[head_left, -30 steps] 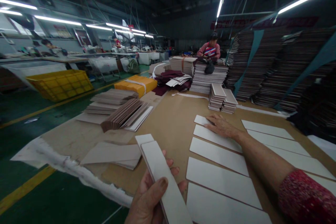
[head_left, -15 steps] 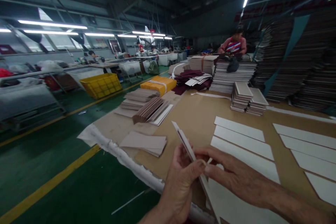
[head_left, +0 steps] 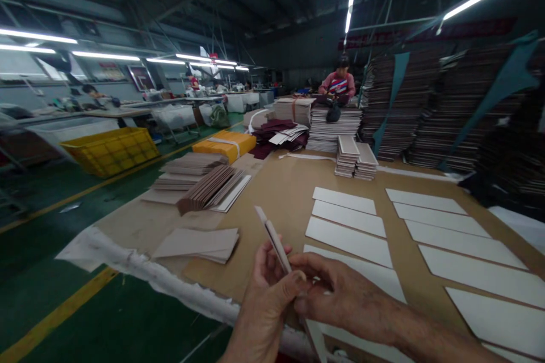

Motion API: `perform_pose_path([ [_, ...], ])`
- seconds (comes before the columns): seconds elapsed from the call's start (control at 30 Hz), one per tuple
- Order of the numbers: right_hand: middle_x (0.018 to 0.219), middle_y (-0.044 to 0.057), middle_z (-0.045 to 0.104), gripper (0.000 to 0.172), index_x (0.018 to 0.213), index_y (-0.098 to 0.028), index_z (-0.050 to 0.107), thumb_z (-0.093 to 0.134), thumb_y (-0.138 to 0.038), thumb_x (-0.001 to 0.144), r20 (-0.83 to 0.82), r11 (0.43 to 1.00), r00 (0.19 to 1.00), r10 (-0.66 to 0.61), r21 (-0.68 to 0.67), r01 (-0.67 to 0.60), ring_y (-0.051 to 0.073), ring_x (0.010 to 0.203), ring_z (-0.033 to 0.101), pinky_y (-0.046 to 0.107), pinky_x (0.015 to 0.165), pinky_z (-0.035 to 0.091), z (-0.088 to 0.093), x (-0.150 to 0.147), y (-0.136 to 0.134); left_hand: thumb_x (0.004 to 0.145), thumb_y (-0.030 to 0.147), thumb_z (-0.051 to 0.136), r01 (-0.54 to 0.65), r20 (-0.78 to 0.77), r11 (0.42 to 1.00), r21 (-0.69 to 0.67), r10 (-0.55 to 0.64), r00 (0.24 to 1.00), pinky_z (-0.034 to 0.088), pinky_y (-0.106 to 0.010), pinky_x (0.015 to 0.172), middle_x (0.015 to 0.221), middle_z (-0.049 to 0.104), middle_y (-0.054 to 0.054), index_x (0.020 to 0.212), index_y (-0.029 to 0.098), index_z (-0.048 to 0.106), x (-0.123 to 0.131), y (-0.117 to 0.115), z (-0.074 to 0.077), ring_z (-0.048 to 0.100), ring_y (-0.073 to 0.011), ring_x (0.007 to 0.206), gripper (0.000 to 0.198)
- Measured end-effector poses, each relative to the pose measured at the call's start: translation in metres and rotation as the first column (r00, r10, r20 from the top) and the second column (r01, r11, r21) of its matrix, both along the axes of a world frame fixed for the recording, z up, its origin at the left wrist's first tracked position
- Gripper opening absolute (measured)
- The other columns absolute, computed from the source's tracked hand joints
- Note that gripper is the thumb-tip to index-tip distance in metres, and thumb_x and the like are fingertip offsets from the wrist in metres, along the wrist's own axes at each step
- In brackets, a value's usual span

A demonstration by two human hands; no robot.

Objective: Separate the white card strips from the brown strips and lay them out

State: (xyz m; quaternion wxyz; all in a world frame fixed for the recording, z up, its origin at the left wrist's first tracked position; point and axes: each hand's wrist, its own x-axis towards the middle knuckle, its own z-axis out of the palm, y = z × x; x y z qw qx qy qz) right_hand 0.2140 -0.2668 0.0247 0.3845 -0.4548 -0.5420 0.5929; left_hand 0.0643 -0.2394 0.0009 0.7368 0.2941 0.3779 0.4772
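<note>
Thin pale board strips stand nearly edge-on before me; how many there are I cannot tell. My left hand is closed around them, thumb on the near side and fingers behind. My right hand pinches the same strips at their right side, its fingertips close to the left thumb. Under and beyond the right hand, white board panels lie in a column on the brown table covering. A second column of white panels lies farther right. Left of my hands rests a small fanned pile of beige strips.
Fanned stacks of brownish boards lie at the table's left. Behind are a yellow wrapped bundle, small board stacks and a tall stack near a co-worker. A yellow crate stands on the green floor.
The view has turned right, so everything sits farther left and more of the right-hand panel column shows. Both hands still hold the strips, in much the same grip.
</note>
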Motion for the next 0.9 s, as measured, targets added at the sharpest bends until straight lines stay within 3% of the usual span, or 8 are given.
perform_pose_path([
  [0.13,0.109,0.005,0.07,0.05,0.118,-0.022,0.067,0.073,-0.024,0.069,-0.066,0.998,0.997,-0.042,-0.054,0.039,0.026,0.103,0.063,0.038,0.09,0.048,-0.01,-0.003,-0.002,0.051,0.026,0.099,-0.002,0.02,0.999,-0.033,0.003,1.0,0.06,-0.033,0.083,0.121,0.066,-0.008,0.125,0.026,0.06,0.0,-0.005,-0.004,0.068,-0.0284,0.109,0.084],
  [0.33,0.103,0.004,0.07,0.051,0.12,-0.023,0.064,0.068,-0.02,0.07,-0.001,0.995,0.996,-0.087,-0.039,0.087,0.024,0.098,0.065,0.04,0.091,0.049,-0.01,0.0,-0.006,0.054,0.023,0.097,0.065,0.062,0.994,-0.082,-0.06,0.996,0.06,-0.034,0.081,0.11,0.072,-0.008,0.121,0.023,0.062,-0.002,-0.003,-0.007,0.072,-0.0282,0.099,0.075],
  [0.43,0.102,0.004,0.069,0.049,0.114,-0.022,0.062,0.073,-0.023,0.067,-0.079,0.99,0.991,-0.111,-0.092,0.104,0.024,0.1,0.063,0.039,0.091,0.048,-0.007,0.005,-0.008,0.058,0.025,0.096,0.092,0.095,0.989,-0.119,-0.081,0.992,0.06,-0.035,0.083,0.112,0.073,-0.01,0.118,0.021,0.063,-0.004,-0.002,-0.003,0.072,-0.0302,0.102,0.069],
  [0.6,0.098,0.001,0.066,0.045,0.107,-0.022,0.061,0.074,-0.024,0.063,-0.194,0.98,0.971,-0.138,-0.17,0.105,0.019,0.089,0.061,0.033,0.079,0.045,-0.002,0.005,-0.012,0.062,0.025,0.093,0.133,0.142,0.975,-0.179,-0.108,0.984,0.058,-0.038,0.093,0.119,0.073,-0.011,0.123,0.02,0.064,-0.008,-0.005,0.004,0.071,-0.0325,0.108,0.067],
  [0.8,0.109,0.006,0.064,0.052,0.11,-0.021,0.059,0.078,-0.033,0.063,-0.188,0.971,0.967,-0.175,-0.197,0.137,0.025,0.102,0.06,0.038,0.086,0.048,0.007,0.003,-0.028,0.074,0.025,0.082,0.188,0.252,0.936,-0.298,-0.113,0.961,0.056,-0.049,0.1,0.118,0.074,-0.015,0.131,0.016,0.063,-0.018,-0.005,0.006,0.069,-0.0371,0.113,0.06],
  [0.9,0.11,0.009,0.066,0.053,0.113,-0.02,0.06,0.079,-0.041,0.069,-0.207,0.966,0.951,-0.228,-0.171,0.195,0.028,0.106,0.062,0.042,0.089,0.051,0.012,0.02,-0.036,0.085,0.021,0.071,0.117,0.218,0.928,-0.355,-0.039,0.975,0.053,-0.059,0.102,0.124,0.072,-0.015,0.133,0.017,0.062,-0.021,-0.004,0.015,0.066,-0.0358,0.118,0.048],
])
